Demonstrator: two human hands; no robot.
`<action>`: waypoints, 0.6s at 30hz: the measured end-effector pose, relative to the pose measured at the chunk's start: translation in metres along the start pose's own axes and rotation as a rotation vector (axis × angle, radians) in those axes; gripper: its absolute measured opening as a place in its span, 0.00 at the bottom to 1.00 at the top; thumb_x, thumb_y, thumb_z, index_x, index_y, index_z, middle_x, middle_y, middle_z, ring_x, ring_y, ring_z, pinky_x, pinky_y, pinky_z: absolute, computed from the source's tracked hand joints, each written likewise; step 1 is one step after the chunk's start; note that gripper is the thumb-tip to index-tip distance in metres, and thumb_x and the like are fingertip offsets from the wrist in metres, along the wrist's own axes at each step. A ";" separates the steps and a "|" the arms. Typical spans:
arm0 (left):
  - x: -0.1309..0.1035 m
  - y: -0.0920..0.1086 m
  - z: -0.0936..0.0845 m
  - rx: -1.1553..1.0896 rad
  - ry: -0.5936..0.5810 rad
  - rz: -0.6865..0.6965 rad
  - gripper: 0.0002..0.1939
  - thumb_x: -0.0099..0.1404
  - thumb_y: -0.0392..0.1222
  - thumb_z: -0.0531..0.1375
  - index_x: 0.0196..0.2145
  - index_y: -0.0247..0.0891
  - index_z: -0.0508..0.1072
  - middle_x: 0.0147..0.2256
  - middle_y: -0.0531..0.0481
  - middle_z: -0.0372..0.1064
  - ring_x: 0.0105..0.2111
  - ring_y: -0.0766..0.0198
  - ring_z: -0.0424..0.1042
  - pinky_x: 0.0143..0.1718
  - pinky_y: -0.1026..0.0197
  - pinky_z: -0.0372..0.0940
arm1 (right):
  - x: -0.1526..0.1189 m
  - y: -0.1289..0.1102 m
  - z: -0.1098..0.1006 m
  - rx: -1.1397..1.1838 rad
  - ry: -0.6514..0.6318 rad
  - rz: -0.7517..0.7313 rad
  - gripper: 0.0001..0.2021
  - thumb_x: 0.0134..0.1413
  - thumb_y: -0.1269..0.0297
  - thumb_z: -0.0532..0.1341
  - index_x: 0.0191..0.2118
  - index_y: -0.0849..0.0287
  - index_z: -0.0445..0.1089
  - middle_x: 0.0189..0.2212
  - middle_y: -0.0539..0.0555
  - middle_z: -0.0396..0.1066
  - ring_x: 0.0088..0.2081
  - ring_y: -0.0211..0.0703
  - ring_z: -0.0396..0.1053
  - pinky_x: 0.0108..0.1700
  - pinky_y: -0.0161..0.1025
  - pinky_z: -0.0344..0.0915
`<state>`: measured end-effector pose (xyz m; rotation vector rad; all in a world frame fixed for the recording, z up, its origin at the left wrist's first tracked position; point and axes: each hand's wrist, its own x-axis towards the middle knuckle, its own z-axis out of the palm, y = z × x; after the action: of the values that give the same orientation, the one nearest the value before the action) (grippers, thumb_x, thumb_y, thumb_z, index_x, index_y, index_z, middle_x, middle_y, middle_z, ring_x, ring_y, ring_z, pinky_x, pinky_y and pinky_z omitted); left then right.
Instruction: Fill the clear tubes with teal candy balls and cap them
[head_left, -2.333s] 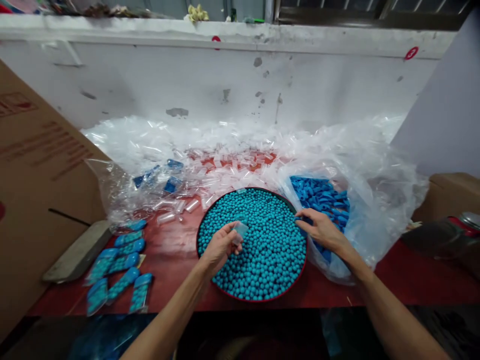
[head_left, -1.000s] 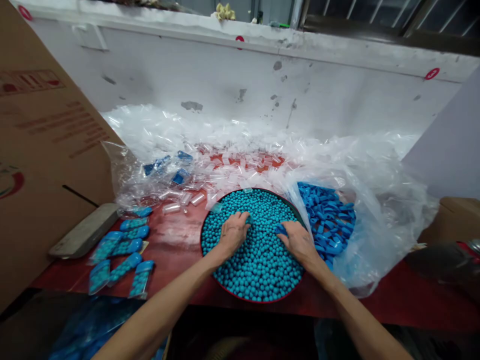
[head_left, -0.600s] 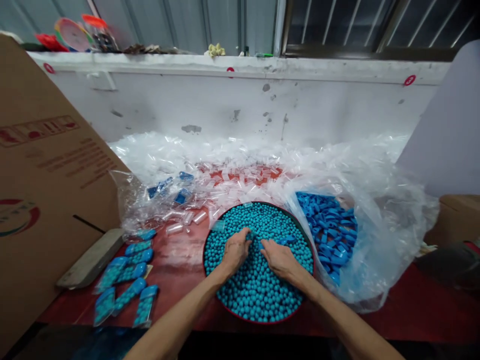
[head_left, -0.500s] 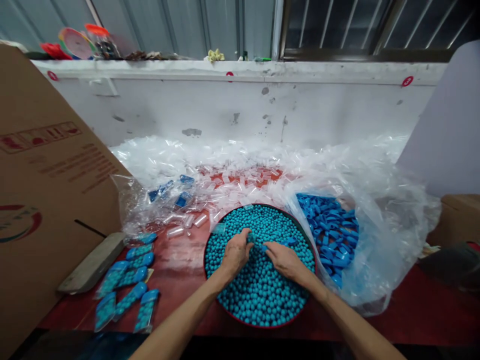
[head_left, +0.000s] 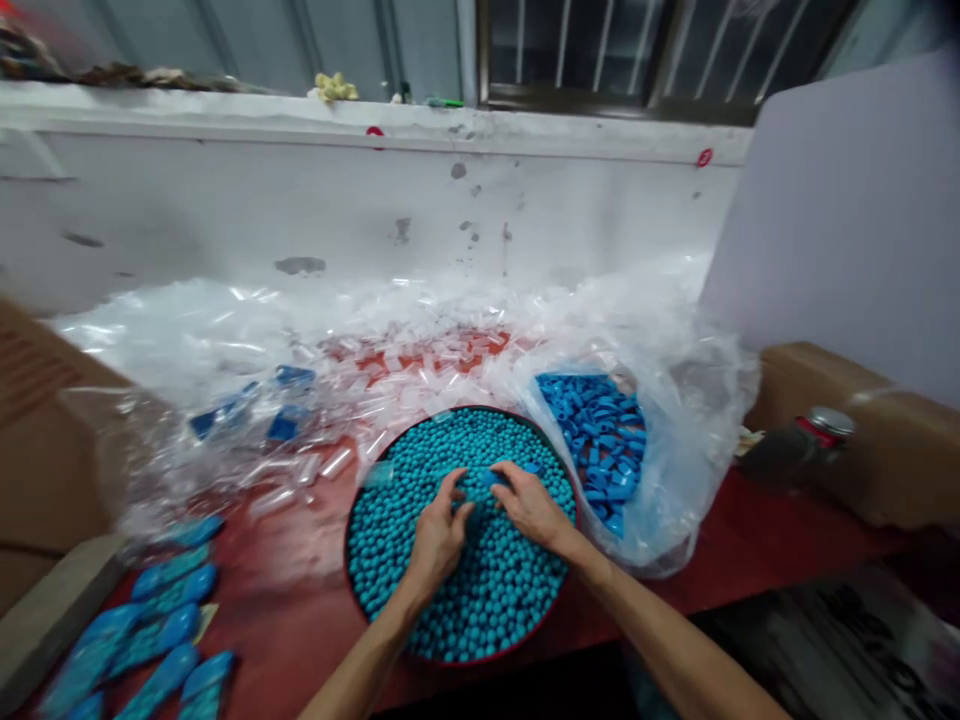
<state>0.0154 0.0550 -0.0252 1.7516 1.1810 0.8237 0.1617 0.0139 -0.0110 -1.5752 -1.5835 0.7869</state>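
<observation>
fingertips of the left hand [head_left: 437,535] and right hand [head_left: 532,508] meet, pinching a small blue plastic cap [head_left: 486,478] between them, its long axis too blurred to tell, just above the round red-rimmed tray [head_left: 360,600] heaped with smooth turquoise beads [head_left: 487,590]. more glossy blue caps [head_left: 596,450] fill the crinkled clear bag [head_left: 697,420] to the right, nearer the right hand; clear tubes [head_left: 420,365] lie beyond.

**Tray at the centre of the counter**

The round tray [head_left: 360,590] of beads [head_left: 487,590] sits near the counter's [head_left: 300,600] edge. A bag of caps [head_left: 600,450] lies right of it, filled tubes [head_left: 150,640] near left, empty tubes [head_left: 420,365] behind.
</observation>
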 end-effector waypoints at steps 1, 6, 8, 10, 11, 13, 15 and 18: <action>0.000 0.000 0.001 0.012 -0.037 0.012 0.23 0.54 0.40 0.53 0.49 0.40 0.60 0.32 0.51 0.67 0.29 0.64 0.67 0.35 0.61 0.60 | 0.000 -0.001 -0.001 -0.043 -0.001 -0.033 0.13 0.52 0.68 0.52 0.44 0.59 0.64 0.36 0.53 0.69 0.35 0.39 0.68 0.40 0.34 0.61; -0.001 -0.012 0.008 0.131 -0.110 -0.010 0.19 0.54 0.44 0.53 0.44 0.38 0.64 0.37 0.45 0.68 0.40 0.55 0.67 0.43 0.55 0.59 | -0.003 0.002 0.003 -0.145 -0.097 -0.076 0.13 0.51 0.69 0.53 0.44 0.56 0.65 0.38 0.51 0.70 0.40 0.40 0.67 0.43 0.34 0.60; -0.002 -0.018 0.010 0.192 -0.094 -0.009 0.14 0.53 0.45 0.53 0.37 0.38 0.67 0.35 0.45 0.69 0.38 0.54 0.67 0.42 0.54 0.59 | -0.005 0.004 0.002 -0.109 -0.124 -0.105 0.13 0.52 0.70 0.51 0.43 0.57 0.65 0.38 0.51 0.70 0.40 0.40 0.67 0.43 0.34 0.60; -0.005 -0.018 0.010 0.188 -0.119 0.008 0.10 0.55 0.44 0.52 0.33 0.38 0.67 0.31 0.47 0.68 0.34 0.57 0.67 0.39 0.56 0.59 | -0.007 0.004 -0.001 -0.037 -0.144 -0.132 0.13 0.52 0.70 0.51 0.43 0.57 0.66 0.39 0.52 0.70 0.41 0.39 0.66 0.45 0.34 0.59; -0.007 -0.017 0.010 0.162 -0.145 0.022 0.10 0.56 0.44 0.51 0.32 0.38 0.67 0.29 0.49 0.67 0.32 0.59 0.66 0.37 0.57 0.60 | -0.007 0.005 -0.002 0.013 -0.154 -0.133 0.13 0.52 0.70 0.51 0.43 0.57 0.66 0.39 0.52 0.70 0.41 0.39 0.66 0.44 0.35 0.60; -0.009 -0.011 0.007 0.092 -0.192 0.065 0.09 0.58 0.43 0.49 0.31 0.38 0.66 0.27 0.51 0.65 0.29 0.63 0.64 0.34 0.61 0.59 | -0.007 0.007 -0.005 0.132 -0.158 -0.083 0.13 0.51 0.70 0.52 0.43 0.57 0.66 0.37 0.51 0.70 0.37 0.39 0.67 0.42 0.35 0.62; -0.009 -0.003 0.004 0.032 -0.228 0.077 0.07 0.57 0.41 0.51 0.31 0.37 0.65 0.26 0.53 0.63 0.28 0.65 0.62 0.33 0.63 0.59 | -0.004 0.011 -0.005 0.275 -0.197 0.025 0.14 0.51 0.68 0.51 0.44 0.57 0.65 0.31 0.50 0.70 0.29 0.36 0.67 0.32 0.33 0.64; -0.008 0.007 0.000 -0.109 -0.274 0.073 0.06 0.57 0.40 0.52 0.31 0.36 0.64 0.27 0.54 0.61 0.29 0.67 0.61 0.33 0.65 0.59 | -0.002 0.012 -0.004 0.382 -0.205 0.096 0.15 0.51 0.65 0.52 0.44 0.58 0.66 0.26 0.48 0.69 0.23 0.35 0.65 0.26 0.32 0.64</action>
<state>0.0157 0.0457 -0.0193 1.7608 0.8796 0.6527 0.1712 0.0122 -0.0194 -1.3299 -1.3989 1.2560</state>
